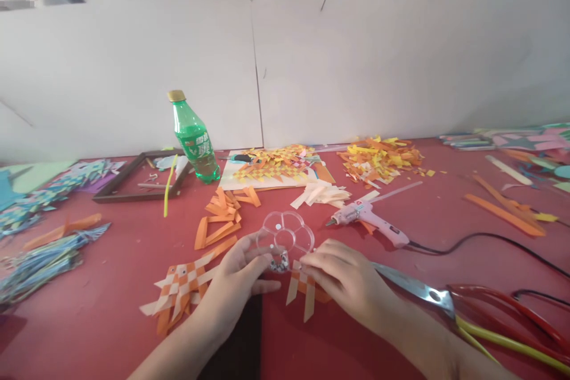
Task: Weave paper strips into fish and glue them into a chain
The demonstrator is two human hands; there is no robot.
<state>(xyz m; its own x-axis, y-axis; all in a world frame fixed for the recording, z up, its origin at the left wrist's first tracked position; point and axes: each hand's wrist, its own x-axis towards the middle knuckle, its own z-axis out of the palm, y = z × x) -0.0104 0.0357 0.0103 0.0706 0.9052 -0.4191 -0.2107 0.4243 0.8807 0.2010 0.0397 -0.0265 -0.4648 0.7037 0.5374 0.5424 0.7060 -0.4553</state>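
A clear plastic flower-shaped tray (pixel 307 236) with round compartments is tilted above the red table. My left hand (pixel 243 264) grips its near left side, thumb in front. Small black-and-white googly eyes (pixel 280 262) are gathered in the tray's near compartment. At the tray's near right edge, my right hand (pixel 341 270) has its fingertips pinched together; what they hold is too small to tell. Partly under that hand lies an orange and cream woven paper piece (pixel 307 292) with loose strips. Left of my left wrist rests another woven paper fish (pixel 180 285), showing an eye.
A pink glue gun (pixel 371 217) with a black cord lies to the right, beyond large scissors (pixel 427 294). A green bottle (pixel 196 142) stands near a dark frame (pixel 129 196). Paper strips (pixel 383 157) are heaped at the back, before a white partition (pixel 378 59).
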